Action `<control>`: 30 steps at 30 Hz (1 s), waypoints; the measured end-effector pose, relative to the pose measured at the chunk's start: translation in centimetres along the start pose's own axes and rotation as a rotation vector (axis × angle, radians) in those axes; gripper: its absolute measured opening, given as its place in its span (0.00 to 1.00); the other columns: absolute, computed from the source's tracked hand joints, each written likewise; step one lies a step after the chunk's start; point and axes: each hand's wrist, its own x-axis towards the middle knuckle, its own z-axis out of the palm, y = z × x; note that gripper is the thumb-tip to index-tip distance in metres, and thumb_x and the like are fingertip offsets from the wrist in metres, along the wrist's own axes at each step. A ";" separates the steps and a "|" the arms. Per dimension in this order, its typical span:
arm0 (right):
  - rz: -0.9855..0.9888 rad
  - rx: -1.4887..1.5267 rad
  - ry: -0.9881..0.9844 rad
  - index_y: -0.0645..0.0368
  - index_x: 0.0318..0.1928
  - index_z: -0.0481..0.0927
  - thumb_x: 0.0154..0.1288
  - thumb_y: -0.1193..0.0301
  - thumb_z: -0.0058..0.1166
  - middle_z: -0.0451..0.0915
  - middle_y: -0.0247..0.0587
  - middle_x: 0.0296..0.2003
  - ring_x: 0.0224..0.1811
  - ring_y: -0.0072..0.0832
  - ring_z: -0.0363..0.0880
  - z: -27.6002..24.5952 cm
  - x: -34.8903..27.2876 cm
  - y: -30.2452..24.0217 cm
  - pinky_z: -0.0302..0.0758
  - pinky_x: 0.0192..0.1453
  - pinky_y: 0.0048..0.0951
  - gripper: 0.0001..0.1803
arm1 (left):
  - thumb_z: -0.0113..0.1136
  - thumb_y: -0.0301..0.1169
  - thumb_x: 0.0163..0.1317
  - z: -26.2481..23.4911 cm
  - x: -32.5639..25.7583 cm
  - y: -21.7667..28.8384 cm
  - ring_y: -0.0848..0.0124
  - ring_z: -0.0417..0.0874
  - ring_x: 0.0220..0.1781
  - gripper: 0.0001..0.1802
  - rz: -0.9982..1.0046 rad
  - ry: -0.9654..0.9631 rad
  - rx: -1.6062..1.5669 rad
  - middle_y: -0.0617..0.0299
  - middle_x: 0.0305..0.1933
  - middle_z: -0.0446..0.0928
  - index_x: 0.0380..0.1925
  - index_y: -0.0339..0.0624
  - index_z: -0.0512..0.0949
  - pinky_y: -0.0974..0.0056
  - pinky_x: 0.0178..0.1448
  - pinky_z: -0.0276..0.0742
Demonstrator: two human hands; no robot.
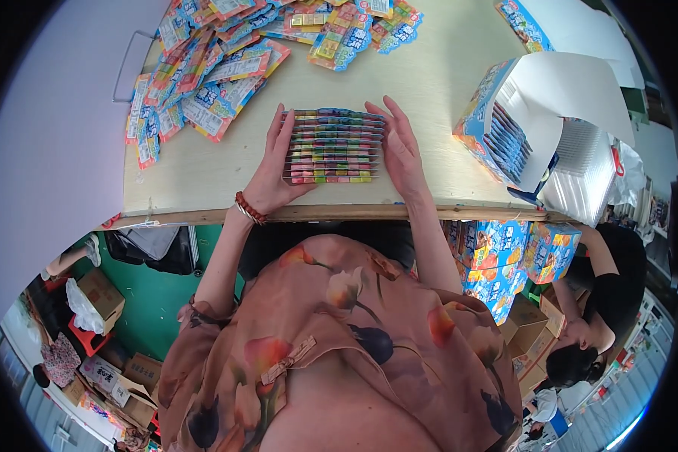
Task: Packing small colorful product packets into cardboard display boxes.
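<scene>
A row of blister cards (334, 148) with small colourful pieces in clear pockets stands on edge, packed one behind another, near the table's front. My left hand (273, 175) grips the left ends, its fingers along the side and its thumb at the near corner. Against the right ends presses my right hand (404, 154), fingers stretched forward, so the row is held between both palms. To the right an open display box (481, 98) lies with its white flap spread, several similar cards (508, 142) inside it.
Loose blister cards (230, 71) are heaped at the table's far left beside a thin metal wire frame (117, 71). Clear plastic trays (584, 181) lie right of the display box. Printed boxes (497, 245) are stacked below the table edge, near another person (614, 279) at the right.
</scene>
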 end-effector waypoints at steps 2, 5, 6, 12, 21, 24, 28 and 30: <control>-0.004 0.016 -0.005 0.57 0.72 0.50 0.70 0.54 0.49 0.60 0.51 0.68 0.70 0.34 0.59 -0.1 -0.1 0.0 0.52 0.73 0.36 0.39 | 0.77 0.25 0.39 0.1 -0.1 0.1 0.48 0.42 0.78 0.66 -0.010 -0.007 0.001 0.42 0.76 0.33 0.73 0.45 0.41 0.55 0.74 0.59; -0.004 0.035 -0.009 0.57 0.72 0.50 0.69 0.57 0.52 0.61 0.51 0.68 0.69 0.33 0.60 -0.2 -0.1 0.0 0.53 0.73 0.36 0.39 | 0.78 0.31 0.40 0.2 -0.1 0.1 0.51 0.40 0.79 0.66 -0.020 0.004 -0.022 0.43 0.77 0.36 0.73 0.42 0.41 0.54 0.76 0.52; 0.000 0.038 -0.008 0.57 0.72 0.50 0.68 0.57 0.53 0.61 0.51 0.68 0.69 0.33 0.60 -0.2 -0.1 0.0 0.54 0.73 0.36 0.40 | 0.78 0.31 0.40 0.2 -0.1 0.0 0.51 0.40 0.79 0.66 -0.020 0.004 -0.022 0.44 0.77 0.36 0.73 0.42 0.41 0.54 0.76 0.52; 0.021 -0.066 0.039 0.57 0.71 0.54 0.69 0.67 0.53 0.65 0.49 0.65 0.65 0.31 0.66 0.1 0.0 -0.1 0.62 0.69 0.33 0.34 | 0.78 0.31 0.40 0.2 -0.2 -0.1 0.51 0.41 0.79 0.65 -0.021 0.002 -0.021 0.44 0.77 0.36 0.73 0.42 0.42 0.54 0.76 0.52; -0.063 -0.269 0.110 0.61 0.65 0.63 0.74 0.68 0.44 0.70 0.46 0.62 0.64 0.30 0.68 1.0 -0.2 0.9 0.65 0.67 0.30 0.23 | 0.78 0.27 0.40 0.1 -0.6 -0.3 0.52 0.44 0.78 0.68 0.018 -0.024 -0.023 0.45 0.77 0.36 0.73 0.43 0.35 0.54 0.75 0.53; -0.064 -0.311 0.126 0.61 0.65 0.63 0.74 0.68 0.43 0.70 0.46 0.62 0.64 0.30 0.68 1.3 -0.3 0.7 0.64 0.68 0.30 0.22 | 0.77 0.26 0.40 0.2 -0.7 -0.9 0.53 0.48 0.77 0.69 -0.006 -0.037 -0.051 0.46 0.76 0.39 0.73 0.42 0.33 0.54 0.75 0.55; -0.078 -0.322 0.130 0.61 0.66 0.63 0.74 0.68 0.42 0.70 0.45 0.62 0.64 0.30 0.68 1.3 -0.3 0.8 0.64 0.68 0.30 0.22 | 0.76 0.24 0.41 0.1 -0.7 -0.5 0.53 0.52 0.75 0.68 -0.008 -0.021 -0.026 0.46 0.74 0.43 0.73 0.41 0.32 0.55 0.74 0.56; -0.071 -0.335 0.119 0.61 0.66 0.63 0.74 0.68 0.42 0.70 0.45 0.62 0.64 0.30 0.68 1.3 -0.4 0.8 0.64 0.68 0.30 0.23 | 0.76 0.24 0.41 0.0 -0.7 -0.5 0.52 0.52 0.75 0.68 -0.008 -0.019 -0.023 0.46 0.74 0.43 0.73 0.41 0.33 0.55 0.74 0.56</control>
